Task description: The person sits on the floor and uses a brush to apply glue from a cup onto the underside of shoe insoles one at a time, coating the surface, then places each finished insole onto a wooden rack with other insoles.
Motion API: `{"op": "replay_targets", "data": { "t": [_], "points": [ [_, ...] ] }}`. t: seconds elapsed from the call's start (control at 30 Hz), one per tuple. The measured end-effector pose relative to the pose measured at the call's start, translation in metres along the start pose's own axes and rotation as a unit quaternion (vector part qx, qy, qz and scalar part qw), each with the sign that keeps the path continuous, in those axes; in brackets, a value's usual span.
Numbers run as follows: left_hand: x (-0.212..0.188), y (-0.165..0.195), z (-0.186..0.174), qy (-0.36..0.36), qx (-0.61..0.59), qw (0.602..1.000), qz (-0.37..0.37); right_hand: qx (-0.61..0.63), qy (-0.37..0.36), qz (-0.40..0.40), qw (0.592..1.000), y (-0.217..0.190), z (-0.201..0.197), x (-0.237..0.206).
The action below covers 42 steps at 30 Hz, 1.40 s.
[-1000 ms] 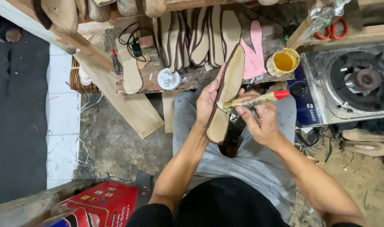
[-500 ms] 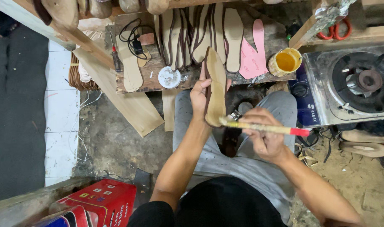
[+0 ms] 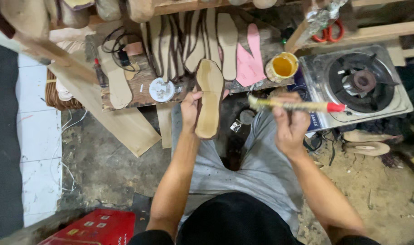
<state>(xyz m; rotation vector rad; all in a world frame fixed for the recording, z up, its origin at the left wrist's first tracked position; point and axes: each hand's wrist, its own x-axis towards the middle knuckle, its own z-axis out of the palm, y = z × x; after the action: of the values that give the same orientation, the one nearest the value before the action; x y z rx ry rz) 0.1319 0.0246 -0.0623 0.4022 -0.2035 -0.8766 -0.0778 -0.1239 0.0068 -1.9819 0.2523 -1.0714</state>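
1. The tan shoe insole [image 3: 209,97] with a dark edge is held upright above the person's lap, toe end up, just in front of the wooden bench [image 3: 125,97].
2. The left hand [image 3: 191,111] grips the insole along its left edge, fingers wrapped behind it and thumb on the near face.
3. The right hand [image 3: 289,124] is closed around a brush [image 3: 297,105] with a red-tipped handle. The brush lies almost level, bristle end pointing left toward the insole but apart from it.
4. A can of yellow glue [image 3: 283,66] stands open on the bench, just above the brush.
5. More insoles [image 3: 227,38] lie in a row on the bench behind the held one; a pink insole [image 3: 251,63] lies beside the glue can.
6. A round white lid [image 3: 161,89] and a black cable [image 3: 118,50] lie on the left part of the bench.
7. A single-burner gas stove [image 3: 361,84] sits to the right of the bench, with red-handled scissors [image 3: 329,31] above it.
8. A wooden plank [image 3: 121,122] leans at the left; a red box [image 3: 98,227] lies on the floor near the left elbow.
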Motion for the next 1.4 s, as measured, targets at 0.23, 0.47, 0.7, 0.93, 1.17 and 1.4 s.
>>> {"op": "replay_targets", "data": {
  "t": [0.23, 0.47, 0.7, 0.93, 1.17, 1.4],
  "points": [
    [-0.069, 0.022, 0.071, -0.006, 0.085, 0.985, 0.149, -0.259, -0.049, 0.108, 0.959, 0.137, -0.049, 0.079],
    [-0.102, 0.046, 0.093, 0.022, -0.135, 0.99, 0.026, -0.4, -0.126, 0.012, 0.908, 0.163, -0.044, 0.077],
    [-0.097, 0.027, 0.08, 0.047, -0.249, 0.967, -0.031, -0.464, -0.096, -0.005, 0.881, 0.118, -0.041, 0.077],
    [-0.091, 0.01, 0.092, -0.009, -0.139, 0.984, -0.114, 0.048, -0.052, 0.178, 0.982, 0.041, -0.014, 0.058],
    [-0.085, -0.009, 0.085, -0.075, -0.095, 0.982, -0.145, 0.056, -0.024, 0.122, 0.991, 0.006, 0.015, 0.051],
    [-0.07, -0.025, 0.08, -0.027, 0.026, 0.999, -0.015, 0.037, -0.119, -0.025, 0.992, -0.029, 0.036, 0.008]
  ]
}}
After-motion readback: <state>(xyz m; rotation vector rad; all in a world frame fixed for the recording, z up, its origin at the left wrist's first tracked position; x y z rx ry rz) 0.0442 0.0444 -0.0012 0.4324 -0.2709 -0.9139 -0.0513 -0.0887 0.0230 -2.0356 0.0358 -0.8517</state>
